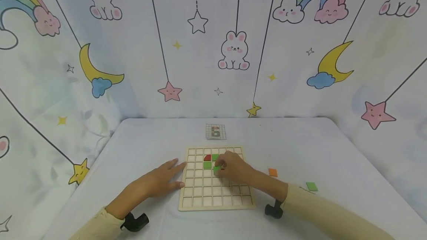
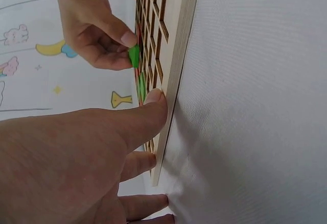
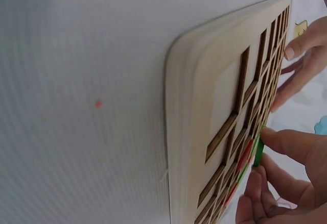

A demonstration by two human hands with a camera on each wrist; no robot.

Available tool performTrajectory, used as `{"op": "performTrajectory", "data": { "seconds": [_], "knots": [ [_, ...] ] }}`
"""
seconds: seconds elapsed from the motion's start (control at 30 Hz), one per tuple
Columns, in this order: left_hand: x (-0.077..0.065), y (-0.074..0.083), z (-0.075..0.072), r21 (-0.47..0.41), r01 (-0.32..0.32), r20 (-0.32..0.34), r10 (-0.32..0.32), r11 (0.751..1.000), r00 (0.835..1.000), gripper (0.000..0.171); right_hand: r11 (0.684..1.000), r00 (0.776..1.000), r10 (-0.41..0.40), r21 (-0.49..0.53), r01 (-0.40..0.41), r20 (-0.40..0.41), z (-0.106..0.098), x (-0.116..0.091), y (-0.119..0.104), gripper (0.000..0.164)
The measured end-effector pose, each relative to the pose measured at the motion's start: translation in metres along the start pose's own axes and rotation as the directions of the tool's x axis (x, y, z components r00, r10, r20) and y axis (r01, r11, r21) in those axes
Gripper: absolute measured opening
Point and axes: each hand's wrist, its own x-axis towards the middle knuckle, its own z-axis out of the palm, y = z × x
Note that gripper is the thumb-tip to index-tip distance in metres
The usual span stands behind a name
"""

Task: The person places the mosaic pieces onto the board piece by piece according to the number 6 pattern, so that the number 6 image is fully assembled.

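Pinching a green tile [image 2: 134, 55] in our right hand [image 1: 235, 167] over the gridded board [image 1: 217, 208] (our left hand [image 1: 155, 180], fingers apart, touches its edge), we seem mid-placement and likely need to square it up before letting go.

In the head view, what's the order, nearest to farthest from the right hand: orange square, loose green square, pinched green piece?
1. Pinched green piece: in the right hand, over the board.
2. Orange square: on the table, right of the board.
3. Loose green square: farther right on the table.
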Motion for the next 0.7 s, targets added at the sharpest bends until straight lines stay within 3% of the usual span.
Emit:
{"op": "performTrajectory", "data": {
  "seconds": [0.43, 0.57, 0.7],
  "knots": [
    [-0.0004, -0.0004, -0.0004, 0.001, -0.045, -0.013, 0.045, 0.999, 0.999, 0.075, 0.996, 0.996, -0.092, -0.015, 0.093, 0.003, 0.0039, -0.0005, -0.0006, 0.015],
    [0.0000, 0.0005, -0.0009, -0.004, -0.038, -0.012, 0.038, 0.999, 0.999, 0.076, 0.996, 0.996, -0.088, -0.031, 0.088, 0.008, 0.0045, 0.0003, 0.0001, 0.007],
    [-0.0005, 0.0019, -0.0018, -0.008, -0.027, -0.009, 0.027, 1.000, 1.000, 0.076, 0.996, 0.997, -0.076, -0.044, 0.076, 0.003, 0.0057, -0.0001, 0.0015, 0.011]
  ]
}}
